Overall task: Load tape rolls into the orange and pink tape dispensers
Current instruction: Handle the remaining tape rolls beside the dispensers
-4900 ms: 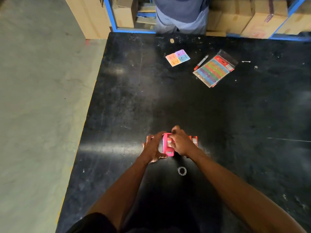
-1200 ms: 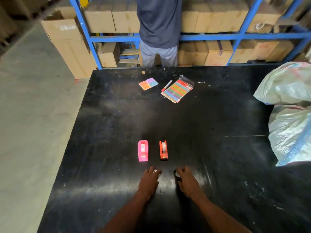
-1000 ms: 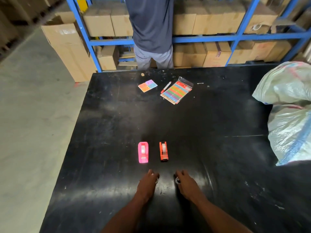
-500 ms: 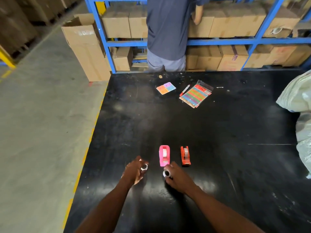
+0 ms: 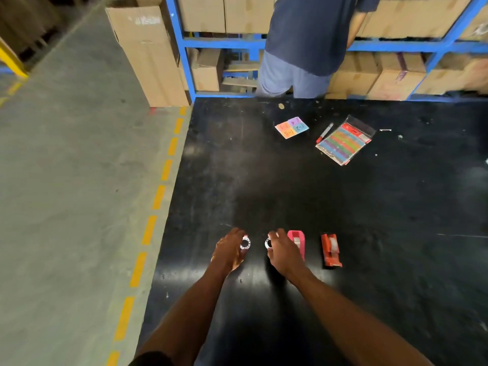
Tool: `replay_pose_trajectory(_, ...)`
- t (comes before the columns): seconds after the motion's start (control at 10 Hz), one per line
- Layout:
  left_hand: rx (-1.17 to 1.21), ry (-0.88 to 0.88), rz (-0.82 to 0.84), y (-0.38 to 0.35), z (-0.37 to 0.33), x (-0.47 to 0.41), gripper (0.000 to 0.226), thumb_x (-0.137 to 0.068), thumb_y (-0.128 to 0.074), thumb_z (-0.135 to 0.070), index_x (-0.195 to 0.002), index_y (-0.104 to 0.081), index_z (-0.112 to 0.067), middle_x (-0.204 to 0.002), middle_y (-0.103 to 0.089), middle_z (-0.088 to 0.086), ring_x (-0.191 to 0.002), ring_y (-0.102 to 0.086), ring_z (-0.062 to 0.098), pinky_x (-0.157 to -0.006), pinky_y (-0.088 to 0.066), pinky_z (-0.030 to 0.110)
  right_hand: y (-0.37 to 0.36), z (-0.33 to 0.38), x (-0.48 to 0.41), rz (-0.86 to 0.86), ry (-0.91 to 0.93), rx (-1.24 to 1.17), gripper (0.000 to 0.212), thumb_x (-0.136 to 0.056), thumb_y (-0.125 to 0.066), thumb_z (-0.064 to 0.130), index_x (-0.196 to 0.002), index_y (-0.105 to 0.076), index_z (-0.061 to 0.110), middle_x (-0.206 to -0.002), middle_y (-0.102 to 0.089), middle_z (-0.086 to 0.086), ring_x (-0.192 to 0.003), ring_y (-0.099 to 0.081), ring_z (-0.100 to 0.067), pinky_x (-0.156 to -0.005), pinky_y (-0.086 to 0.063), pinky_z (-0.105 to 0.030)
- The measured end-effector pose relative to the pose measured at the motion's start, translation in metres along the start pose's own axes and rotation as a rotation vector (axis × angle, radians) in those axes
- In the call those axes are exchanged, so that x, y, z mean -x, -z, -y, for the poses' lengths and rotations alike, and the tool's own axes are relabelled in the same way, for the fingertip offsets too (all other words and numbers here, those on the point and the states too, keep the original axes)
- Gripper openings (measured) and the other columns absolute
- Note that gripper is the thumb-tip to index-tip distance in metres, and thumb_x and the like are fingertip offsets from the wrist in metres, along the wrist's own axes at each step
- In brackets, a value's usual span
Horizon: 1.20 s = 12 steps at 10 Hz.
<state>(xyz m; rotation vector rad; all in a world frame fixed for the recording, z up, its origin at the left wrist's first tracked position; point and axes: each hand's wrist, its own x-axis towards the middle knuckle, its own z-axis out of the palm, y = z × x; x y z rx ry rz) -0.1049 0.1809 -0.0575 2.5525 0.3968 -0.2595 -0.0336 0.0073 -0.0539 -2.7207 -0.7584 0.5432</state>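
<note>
A pink tape dispenser (image 5: 298, 240) and an orange tape dispenser (image 5: 330, 249) lie side by side on the black table (image 5: 290, 194), each with a clear roll seated in it. Left of the pink one, my left hand (image 5: 228, 249) pinches a small white ring-shaped tape core (image 5: 245, 243) at its fingertips. My right hand (image 5: 284, 253) holds a second white ring core (image 5: 268, 243) the same way, and its back covers part of the pink dispenser. The two rings sit a short gap apart, just above or on the tabletop.
At the far side of the table lie a colourful sticky-note pad (image 5: 291, 127), a red-tipped pen (image 5: 324, 132) and a packet of coloured strips (image 5: 344, 141). A person (image 5: 303, 43) stands at blue shelving (image 5: 182, 48) stacked with cardboard boxes. The table's left edge borders grey floor.
Both hands have slid left and forward with the ring cores, from the near side of the dispensers to the left of the pink one. The camera has turned left, losing the white bags.
</note>
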Motion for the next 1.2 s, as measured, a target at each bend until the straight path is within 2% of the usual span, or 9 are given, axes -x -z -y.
replay_pose_trajectory(0.2, 0.052, 0.038, 0.036, -0.018, 0.002, -0.013, 0.041, -0.089, -0.062, -0.023, -0.128, -0.052, -0.021, -0.130, -0.053, 0.002, -0.114, -0.059, 0.029, -0.091, -0.049, 0.039, -0.014, 0.001, -0.015, 0.060, -0.028, 0.073, 0.044, -0.089, -0.060, 0.018, -0.131, -0.048, 0.014, -0.130, -0.050, -0.008, -0.117, -0.056, -0.028, -0.089, -0.052, -0.039)
replay_pose_trajectory(0.3, 0.101, 0.049, 0.023, -0.025, 0.006, -0.013, 0.043, -0.089, -0.062, -0.021, -0.131, -0.051, -0.019, -0.134, -0.049, 0.004, -0.115, -0.058, 0.031, -0.091, -0.049, 0.039, -0.017, 0.002, -0.018, 0.067, -0.038, 0.065, 0.042, -0.088, -0.060, 0.017, -0.128, -0.048, 0.014, -0.128, -0.049, -0.009, -0.115, -0.056, -0.029, -0.088, -0.052, -0.040)
replay_pose_trajectory(0.5, 0.103, 0.043, 0.024, -0.030, 0.008, -0.014, 0.043, -0.087, -0.063, -0.023, -0.128, -0.051, -0.020, -0.130, -0.050, 0.006, -0.112, -0.058, 0.032, -0.092, -0.052, 0.041, -0.017, 0.002, -0.020, 0.084, -0.018, 0.078, 0.045, -0.088, -0.062, 0.017, -0.130, -0.047, 0.015, -0.128, -0.046, -0.009, -0.110, -0.059, -0.029, -0.081, -0.053, -0.038)
replay_pose_trajectory(0.8, 0.057, 0.125, 0.088, -0.032, -0.001, -0.016, 0.052, -0.085, -0.069, -0.022, -0.132, -0.048, -0.019, -0.134, -0.046, 0.007, -0.123, -0.051, 0.029, -0.099, -0.046, 0.039, -0.013, 0.002, -0.013, 0.118, 0.007, 0.078, 0.045, -0.088, -0.061, 0.013, -0.131, -0.045, 0.014, -0.130, -0.044, -0.012, -0.110, -0.058, -0.031, -0.079, -0.051, -0.038)
replay_pose_trajectory(1.0, 0.016, 0.114, 0.141, -0.027, -0.007, -0.008, 0.065, -0.078, -0.075, -0.020, -0.136, -0.045, -0.017, -0.135, -0.044, 0.009, -0.123, -0.050, 0.030, -0.101, -0.043, 0.032, -0.006, 0.001, -0.002, 0.149, -0.013, 0.019, 0.065, -0.087, -0.063, 0.012, -0.146, -0.033, 0.014, -0.142, -0.036, -0.014, -0.116, -0.056, -0.034, -0.088, -0.054, -0.040)
replay_pose_trajectory(1.1, 0.056, 0.117, 0.144, -0.020, -0.008, -0.001, 0.076, -0.077, -0.075, -0.017, -0.143, -0.039, -0.017, -0.141, -0.041, 0.009, -0.126, -0.049, 0.027, -0.102, -0.038, 0.024, 0.005, -0.002, 0.015, 0.110, 0.003, -0.044, 0.075, -0.091, -0.060, 0.022, -0.154, -0.020, 0.013, -0.154, -0.026, -0.014, -0.136, -0.041, -0.034, -0.106, -0.044, -0.041)
replay_pose_trajectory(1.2, 0.097, 0.097, 0.112, -0.022, -0.002, 0.010, 0.082, -0.075, -0.078, -0.022, -0.145, -0.035, -0.019, -0.144, -0.039, 0.008, -0.130, -0.048, 0.027, -0.109, -0.037, 0.028, 0.008, -0.009, 0.034, 0.040, 0.028, -0.184, 0.072, -0.092, -0.059, 0.022, -0.154, -0.022, 0.017, -0.159, -0.019, -0.010, -0.144, -0.031, -0.030, -0.112, -0.038, -0.038)
